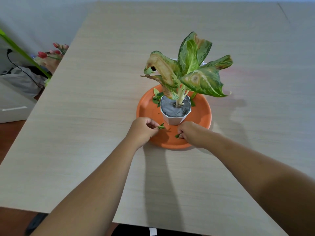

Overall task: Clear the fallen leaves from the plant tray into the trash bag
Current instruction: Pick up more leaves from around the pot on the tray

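An orange round plant tray [202, 114] sits on the table with a white pot [173, 119] and a leafy plant [189, 72] in its middle. My left hand [143, 129] is at the tray's near left rim, fingers pinched on small green leaves [161, 127]. My right hand [190, 132] rests over the near part of the tray, fingers closed on another green leaf [177, 136]. More fallen leaves [156, 97] lie on the tray's far left, and one leaf [193, 103] shows to the right of the pot. No trash bag is clearly identifiable.
The pale wood-grain table [102, 116] stretches wide around the tray. Off its left edge, lower down, are red flowers [51, 53], a grey-white plastic bag [22, 79], a black cable [18, 65] and a white box [13, 108].
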A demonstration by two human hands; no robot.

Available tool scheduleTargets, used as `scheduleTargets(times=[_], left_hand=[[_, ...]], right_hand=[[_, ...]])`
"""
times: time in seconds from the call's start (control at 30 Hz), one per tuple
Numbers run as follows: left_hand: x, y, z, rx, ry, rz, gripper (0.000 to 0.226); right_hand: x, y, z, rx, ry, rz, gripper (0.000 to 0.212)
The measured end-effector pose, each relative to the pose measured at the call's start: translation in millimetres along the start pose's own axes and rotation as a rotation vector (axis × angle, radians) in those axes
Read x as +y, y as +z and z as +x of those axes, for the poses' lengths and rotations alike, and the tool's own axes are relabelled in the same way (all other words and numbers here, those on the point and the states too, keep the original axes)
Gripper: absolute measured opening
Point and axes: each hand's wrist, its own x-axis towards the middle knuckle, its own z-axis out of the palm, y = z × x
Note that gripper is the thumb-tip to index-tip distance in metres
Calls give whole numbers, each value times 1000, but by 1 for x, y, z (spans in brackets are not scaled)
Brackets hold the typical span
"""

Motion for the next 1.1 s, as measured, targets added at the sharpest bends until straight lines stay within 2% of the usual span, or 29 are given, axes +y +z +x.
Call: scheduleTargets(times=[0.1,0.17,0.3,0.43,0.53,0.73,1.0,1.1], left_hand=[[0,-5,-3,20,-17,-42,3],[-1,-7,-4,38,-39,-93,3],[-6,-11,-8,69,-95,-229,5],[-11,-15,-17,110,-157,-363,6],[-14,-23,-27,141,-195,-467,8],[-47,-64,-48,214,-256,-600,6],[-134,-145,-111,346,-307,-791,10],[-173,-178,-149,456,-333,-877,11]], right_hand=[[4,-4,0,188,53,196,11],[5,-7,-4,240,91,316,5],[6,-7,-15,219,112,658,12],[-5,0,-23,155,110,1075,9],[-20,10,-24,125,94,1277,9],[-69,46,-16,49,34,1368,9],[-179,121,-8,-42,21,1434,19],[-228,159,-13,-104,32,1413,18]])
